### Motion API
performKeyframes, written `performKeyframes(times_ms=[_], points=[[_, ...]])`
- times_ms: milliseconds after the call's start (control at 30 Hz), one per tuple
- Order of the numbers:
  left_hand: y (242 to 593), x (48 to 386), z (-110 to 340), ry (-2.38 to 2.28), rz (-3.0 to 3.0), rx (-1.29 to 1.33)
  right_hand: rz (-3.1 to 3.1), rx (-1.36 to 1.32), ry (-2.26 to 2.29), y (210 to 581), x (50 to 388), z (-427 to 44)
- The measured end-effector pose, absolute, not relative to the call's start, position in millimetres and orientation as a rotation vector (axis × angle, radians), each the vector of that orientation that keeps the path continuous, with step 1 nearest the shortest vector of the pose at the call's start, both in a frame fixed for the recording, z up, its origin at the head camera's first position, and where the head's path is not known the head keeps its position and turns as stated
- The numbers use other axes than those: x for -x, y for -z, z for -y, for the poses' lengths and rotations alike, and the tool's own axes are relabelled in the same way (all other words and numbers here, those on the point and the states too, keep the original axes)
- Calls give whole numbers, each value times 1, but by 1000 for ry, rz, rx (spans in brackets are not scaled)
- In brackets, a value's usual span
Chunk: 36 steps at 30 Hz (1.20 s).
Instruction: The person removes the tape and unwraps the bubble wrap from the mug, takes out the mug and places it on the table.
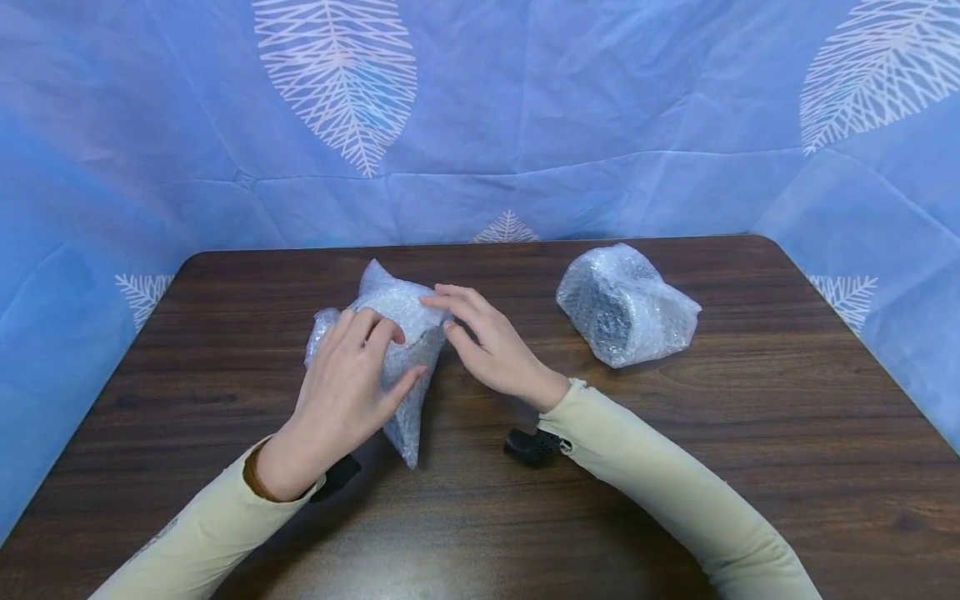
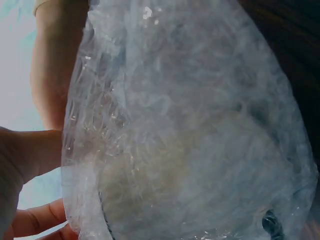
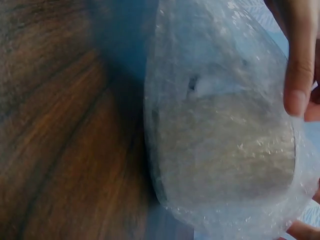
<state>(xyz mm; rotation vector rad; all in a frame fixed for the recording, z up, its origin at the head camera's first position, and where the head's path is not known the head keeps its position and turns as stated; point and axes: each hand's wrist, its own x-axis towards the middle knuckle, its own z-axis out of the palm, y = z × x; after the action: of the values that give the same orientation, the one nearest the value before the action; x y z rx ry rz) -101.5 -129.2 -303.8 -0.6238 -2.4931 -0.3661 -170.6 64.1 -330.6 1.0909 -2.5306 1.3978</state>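
Observation:
A bubble-wrapped package [image 1: 408,312] stands left of centre on the table, pointed corners of wrap sticking out at its top and bottom. Through the wrap [image 2: 200,75] in the left wrist view, a beige and pale shape shows blurrily; its kind cannot be told. My left hand [image 1: 337,392] grips the package from the left, fingers bent over its top and thumb on the near side. At the package's upper right corner, my right hand [image 1: 495,346] touches the wrap with fingertips, its fingers nearly straight. The wrap [image 3: 225,145] fills much of the right wrist view.
Another bubble-wrapped bundle [image 1: 630,304] lies at the back right of the dark wooden table [image 1: 750,467], its open end facing the front left. A blue cloth [image 1: 600,100] with white leaf prints hangs behind the table and along both sides.

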Motion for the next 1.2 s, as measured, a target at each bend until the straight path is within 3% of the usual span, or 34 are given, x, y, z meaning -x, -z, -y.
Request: performKeyframes(times_ms=[1200], points=[[287,90,124,382,2637,373,2575,-1052,-1319,325,160,-62]])
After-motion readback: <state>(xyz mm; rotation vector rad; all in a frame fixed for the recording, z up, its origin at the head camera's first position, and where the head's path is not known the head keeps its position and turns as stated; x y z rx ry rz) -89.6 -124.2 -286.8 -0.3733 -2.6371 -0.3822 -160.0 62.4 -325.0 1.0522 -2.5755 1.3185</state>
